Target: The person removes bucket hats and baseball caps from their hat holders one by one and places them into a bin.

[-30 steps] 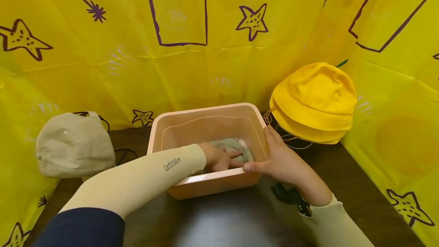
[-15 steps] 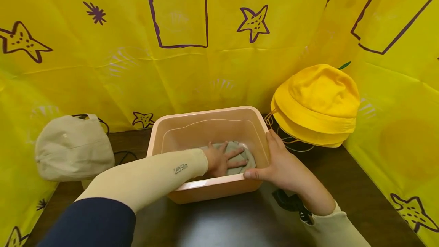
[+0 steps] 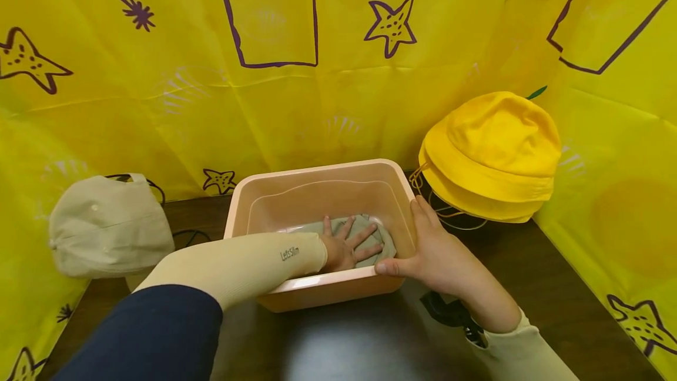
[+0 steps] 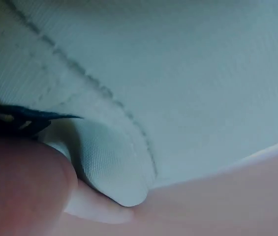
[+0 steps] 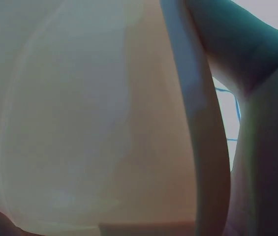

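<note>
A pale pink plastic basin (image 3: 317,173) stands on the dark table in the middle of the head view. My left hand (image 3: 342,251) reaches down into it over the front rim, fingers spread flat on a grey-green piece of soft fabric (image 3: 388,244) on its bottom. Palm and fingers cover much of that fabric. With my right hand (image 3: 439,251) I hold the basin's front right corner, thumb on the front rim and fingers along the right side. The right wrist view shows the basin's wall (image 5: 79,123) and rim close up; a cream sleeve (image 4: 202,88) fills most of the left wrist view.
A beige cap (image 3: 111,225) sits on the left. Stacked yellow brimmed hats (image 3: 492,157) with thin cords stand at the back right, close to the basin. A yellow patterned curtain (image 3: 349,93) encloses the dark wood table (image 3: 550,304) at the back and sides.
My left hand's fingers have spread wider and flattened on the fabric, and its forearm has shifted slightly right. The right hand keeps its hold on the basin's corner.
</note>
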Motion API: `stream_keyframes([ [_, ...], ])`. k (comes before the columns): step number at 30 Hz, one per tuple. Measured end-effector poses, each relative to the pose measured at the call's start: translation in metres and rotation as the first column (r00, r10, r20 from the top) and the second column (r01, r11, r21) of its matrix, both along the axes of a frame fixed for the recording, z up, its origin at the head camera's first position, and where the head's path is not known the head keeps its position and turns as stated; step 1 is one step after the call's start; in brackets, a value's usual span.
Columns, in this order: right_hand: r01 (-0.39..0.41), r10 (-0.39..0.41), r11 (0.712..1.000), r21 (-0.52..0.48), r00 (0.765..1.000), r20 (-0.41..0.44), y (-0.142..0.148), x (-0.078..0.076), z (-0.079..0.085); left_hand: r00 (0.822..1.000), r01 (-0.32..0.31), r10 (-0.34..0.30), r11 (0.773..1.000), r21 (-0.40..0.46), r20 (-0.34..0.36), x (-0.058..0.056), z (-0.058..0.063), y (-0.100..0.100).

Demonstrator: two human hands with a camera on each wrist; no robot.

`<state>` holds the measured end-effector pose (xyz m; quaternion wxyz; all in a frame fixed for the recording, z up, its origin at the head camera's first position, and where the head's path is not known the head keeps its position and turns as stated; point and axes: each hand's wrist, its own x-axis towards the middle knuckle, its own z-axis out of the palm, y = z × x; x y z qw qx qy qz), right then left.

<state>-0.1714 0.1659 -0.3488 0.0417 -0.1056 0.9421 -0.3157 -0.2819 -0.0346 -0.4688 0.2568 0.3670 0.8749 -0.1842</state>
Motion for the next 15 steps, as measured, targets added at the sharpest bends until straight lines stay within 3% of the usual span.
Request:
stream_keyframes([
  [5, -0.004, 0.004, 1.0, -0.006, 1.0, 0.009, -0.003, 0.001, 0.002, 0.999, -0.01, 0.01, 1.0, -0.005, 0.031, 0.002, 0.016, -0.002],
  [10, -0.008, 0.008, 1.0, 0.002, 1.0, 0.023, -0.003, 0.002, 0.006, 0.993, 0.047, -0.05, 0.998, 0.033, 0.106, -0.003, 0.047, -0.003],
  [15, -0.007, 0.007, 1.0, 0.001, 1.0, 0.03, -0.002, 0.003, 0.006, 0.985, 0.124, -0.133, 0.988, 0.087, 0.108, -0.01, 0.085, -0.003],
])
